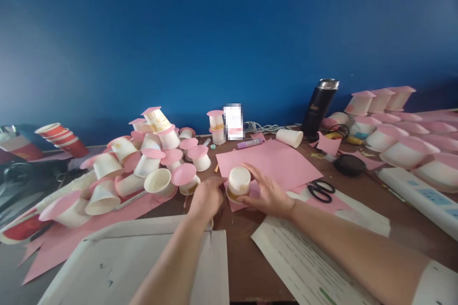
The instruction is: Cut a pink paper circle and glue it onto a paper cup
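Head view: both hands work low at the middle of the table (246, 274). Right hand (270, 194): partly open, fingers spread and curved, thumb on the near side and fingertips by the far side of an upturned paper cup (239, 178), which sits in this loose hold. Left hand (206, 198): fingers bent inward, index finger directed right toward the cup; cannot tell whether it pinches anything, fingertips partly hidden. The cup stands bottom up on a small pink piece (234, 206), between the two hands.

Just beyond: a large pink sheet (274, 164) lies flat, with a purple glue stick (249, 143) at its far edge and a white cup (289, 137) on its side at the far right. Scissors (321, 191) rest right of the right hand, partly over papers; a printed page (307, 264) lies nearer.

Left: a jumbled group of cups with pink discs (185, 175), some stacked, some tipped. Near left: a white box (139, 267) under the left forearm. Far right: a black bottle (319, 109), upright but leaning in view, then further disc-topped cups (408, 150) in rows. Behind all: a blue wall (229, 33).
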Demonstrator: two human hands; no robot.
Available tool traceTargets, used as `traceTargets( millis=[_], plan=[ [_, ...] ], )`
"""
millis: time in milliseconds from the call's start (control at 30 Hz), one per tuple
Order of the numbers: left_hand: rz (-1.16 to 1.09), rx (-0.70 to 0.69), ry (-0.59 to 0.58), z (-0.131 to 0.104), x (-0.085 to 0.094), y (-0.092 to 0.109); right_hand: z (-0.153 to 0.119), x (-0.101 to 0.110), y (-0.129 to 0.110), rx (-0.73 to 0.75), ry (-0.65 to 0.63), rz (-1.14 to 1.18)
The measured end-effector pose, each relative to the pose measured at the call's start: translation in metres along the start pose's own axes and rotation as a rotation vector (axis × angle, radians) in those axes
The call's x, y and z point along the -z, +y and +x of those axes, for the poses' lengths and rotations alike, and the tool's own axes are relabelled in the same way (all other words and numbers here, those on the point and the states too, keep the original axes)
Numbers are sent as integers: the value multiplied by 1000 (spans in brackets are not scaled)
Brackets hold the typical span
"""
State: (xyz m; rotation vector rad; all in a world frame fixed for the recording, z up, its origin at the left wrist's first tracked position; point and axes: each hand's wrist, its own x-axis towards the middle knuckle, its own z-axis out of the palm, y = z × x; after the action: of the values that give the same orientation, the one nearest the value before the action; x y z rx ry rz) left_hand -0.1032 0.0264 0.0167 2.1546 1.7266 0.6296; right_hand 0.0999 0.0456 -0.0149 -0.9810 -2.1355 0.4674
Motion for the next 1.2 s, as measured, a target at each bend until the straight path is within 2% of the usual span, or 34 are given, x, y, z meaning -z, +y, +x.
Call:
traceTargets(
  millis=[100, 233, 567, 733, 1000, 1200],
  plan=[
    [-17, 26, 26, 1, 1, -2, 0, -6, -4, 25, -16, -52],
    [-33, 28, 55, 0, -1, -4, 2, -4, -9, -55, -1, -109],
    [-19, -136, -16, 2, -4, -6, -1, -7, -5, -8, 14, -187],
    [6, -119, -92, 1, -2, -3, 0, -5, -7, -1, -2, -185],
    [-4, -76, -118, -1, 2, -3, -4, -11, -1, 9, 6, -174],
    [-58, -83, -155, 2, 0, -4, 0, 7, 0, -25, -26, -109]
  ],
)
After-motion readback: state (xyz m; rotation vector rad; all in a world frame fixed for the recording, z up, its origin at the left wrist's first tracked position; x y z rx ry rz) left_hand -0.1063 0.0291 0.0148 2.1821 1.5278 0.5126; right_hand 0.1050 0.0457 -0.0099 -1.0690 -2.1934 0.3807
